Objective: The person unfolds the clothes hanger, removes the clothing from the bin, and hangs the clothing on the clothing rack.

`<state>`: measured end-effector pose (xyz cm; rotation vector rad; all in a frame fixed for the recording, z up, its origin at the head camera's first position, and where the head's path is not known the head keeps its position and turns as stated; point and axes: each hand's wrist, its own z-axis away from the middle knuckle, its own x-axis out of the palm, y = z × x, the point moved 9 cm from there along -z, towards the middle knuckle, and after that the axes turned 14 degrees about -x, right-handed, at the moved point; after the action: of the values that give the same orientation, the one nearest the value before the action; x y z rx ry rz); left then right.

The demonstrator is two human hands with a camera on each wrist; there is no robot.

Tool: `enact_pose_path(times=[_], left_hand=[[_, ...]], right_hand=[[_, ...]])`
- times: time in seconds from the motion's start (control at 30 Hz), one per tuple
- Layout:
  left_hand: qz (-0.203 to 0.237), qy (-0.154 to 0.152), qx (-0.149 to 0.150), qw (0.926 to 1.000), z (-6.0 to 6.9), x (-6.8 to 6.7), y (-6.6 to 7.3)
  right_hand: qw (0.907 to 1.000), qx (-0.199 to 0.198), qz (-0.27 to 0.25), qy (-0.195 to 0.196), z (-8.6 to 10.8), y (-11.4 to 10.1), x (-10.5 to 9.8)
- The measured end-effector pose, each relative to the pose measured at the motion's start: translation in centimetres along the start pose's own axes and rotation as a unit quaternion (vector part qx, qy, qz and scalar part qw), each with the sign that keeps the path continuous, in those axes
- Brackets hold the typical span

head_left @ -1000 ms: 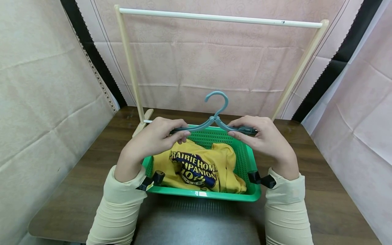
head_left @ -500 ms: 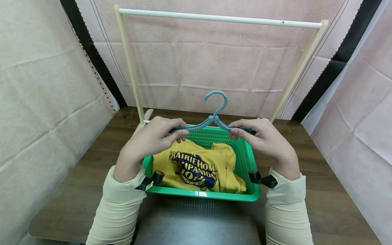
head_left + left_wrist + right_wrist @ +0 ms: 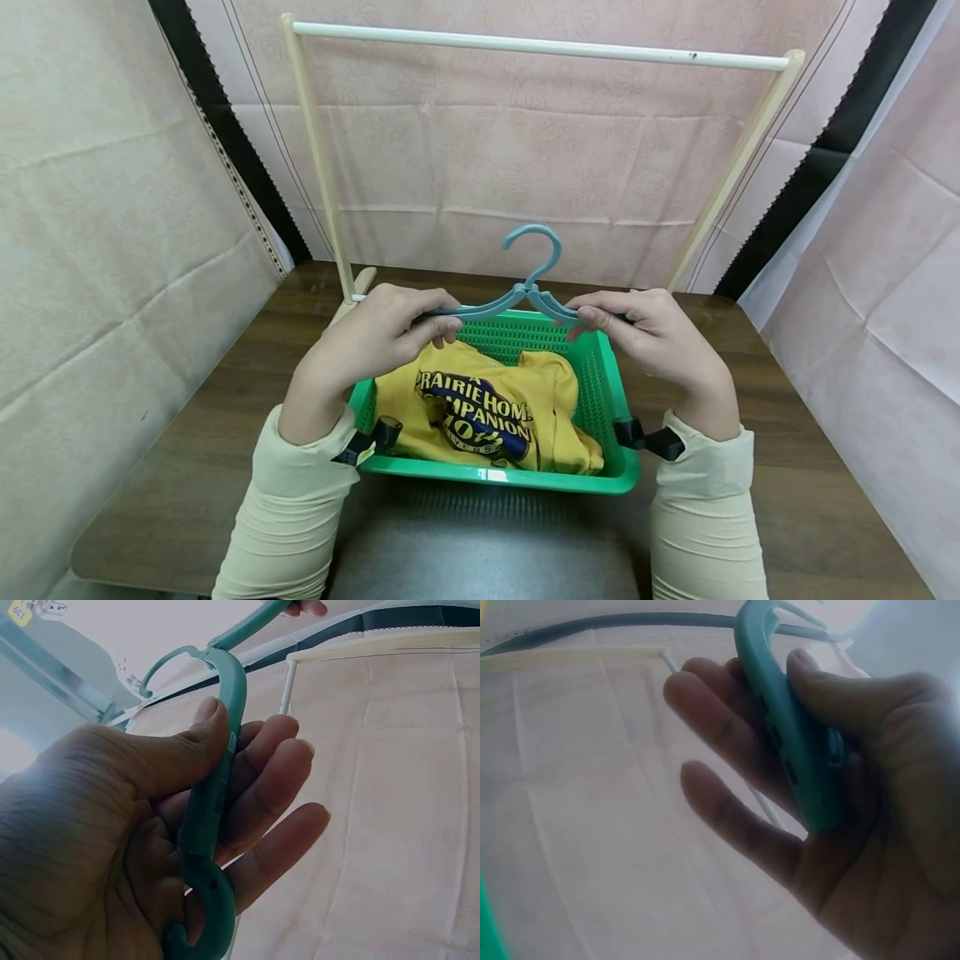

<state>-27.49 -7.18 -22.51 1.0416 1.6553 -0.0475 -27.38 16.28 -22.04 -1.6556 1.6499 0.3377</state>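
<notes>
A blue-green plastic clothes hanger (image 3: 487,312) is held level above the basket, its hook pointing up. My left hand (image 3: 378,329) pinches the hanger's left arm between thumb and fingers; the left wrist view shows a small curl at that arm's end by the palm (image 3: 206,915). The right arm is gripped by my right hand (image 3: 648,333), thumb on one side and fingers on the other, as the right wrist view shows. Below lies a crumpled yellow garment (image 3: 547,392) with dark blue printed lettering, inside a green plastic basket (image 3: 480,474).
Behind the basket stands a rack with pale posts (image 3: 318,158) and a white top rail (image 3: 525,46). The brown wooden table (image 3: 795,467) spreads to both sides. Pale cloth (image 3: 480,158) hangs at the back and sides.
My right thumb and fingers have shifted along the hanger's right arm. The hanger and left hand stay almost where they were; the garment and basket have not moved.
</notes>
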Motion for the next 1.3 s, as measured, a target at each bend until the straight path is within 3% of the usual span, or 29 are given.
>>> enact_pose_path(times=[0.2,0.43,0.53,0.73,0.93,1.0,1.13,1.3], left_hand=[[-0.001,0.003,0.003,1.0000,0.1,-0.2,0.0],[-0.011,0.026,0.019,0.9994,0.3,-0.9,0.0],[0.003,0.034,0.021,0.9992,0.5,-1.3,-0.2],[0.038,0.027,0.001,0.9989,0.5,-1.6,-0.8],[0.034,0.037,-0.043,0.9978,0.4,-1.8,-1.6],[0.023,0.034,-0.055,0.9976,0.4,-1.7,-1.9],[-0.022,0.012,-0.050,0.9984,0.1,-0.7,-1.5],[-0.033,-0.020,-0.040,0.9985,-0.1,0.6,-0.9]], right_hand=[[0.9989,-0.002,0.016,0.044,0.4,-0.3,-1.5],[0.9972,0.002,0.046,0.059,0.9,-0.3,-2.7],[0.9950,-0.002,0.071,0.070,1.5,-0.4,-3.6],[0.9858,0.040,0.121,0.110,3.3,0.1,-5.8],[0.9869,0.077,0.111,0.088,4.0,0.8,-5.8],[0.9890,0.067,0.101,0.084,3.8,0.4,-5.4],[0.9940,0.019,0.073,0.079,2.2,-1.0,-4.0],[0.9917,-0.023,0.108,0.066,-0.1,-2.2,-2.0]])
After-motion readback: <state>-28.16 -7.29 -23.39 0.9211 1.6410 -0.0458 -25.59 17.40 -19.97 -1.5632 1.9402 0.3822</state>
